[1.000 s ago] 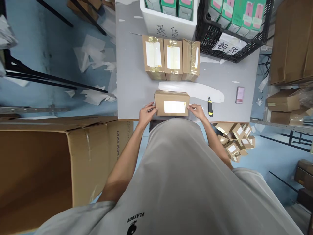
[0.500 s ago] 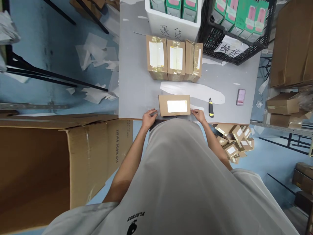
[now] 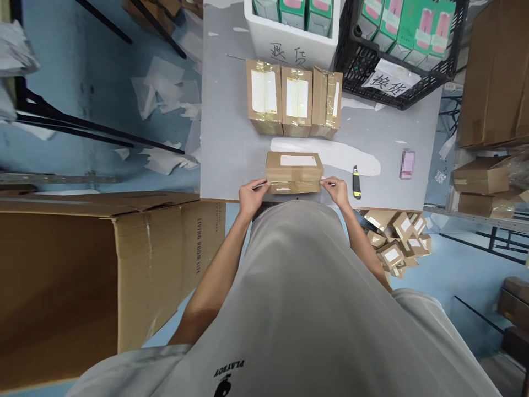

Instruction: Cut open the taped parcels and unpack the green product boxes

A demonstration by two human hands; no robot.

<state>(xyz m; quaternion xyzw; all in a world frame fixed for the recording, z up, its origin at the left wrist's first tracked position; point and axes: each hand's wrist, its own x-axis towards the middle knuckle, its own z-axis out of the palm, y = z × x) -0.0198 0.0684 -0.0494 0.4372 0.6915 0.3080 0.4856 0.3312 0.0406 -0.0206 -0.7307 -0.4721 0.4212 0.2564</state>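
Note:
A small brown cardboard box (image 3: pixel 294 172) with a white label lies on the grey table (image 3: pixel 231 143) near its front edge. It is tilted, so its label faces away and a taped side faces me. My left hand (image 3: pixel 249 196) grips its left end. My right hand (image 3: pixel 336 190) grips its right end. Both hands have their fingers closed on the box's ends.
Three taped boxes (image 3: pixel 293 99) stand in a row behind it. A yellow utility knife (image 3: pixel 355 182) lies to the right, a pink item (image 3: pixel 407 164) further right. A white bin (image 3: pixel 289 33) and black crate (image 3: pixel 397 49) hold green cartons. A big open carton (image 3: pixel 82 275) stands at left.
The box has been tipped away from me: its label, which faced up, now faces the far side. Both hands stayed at its ends.

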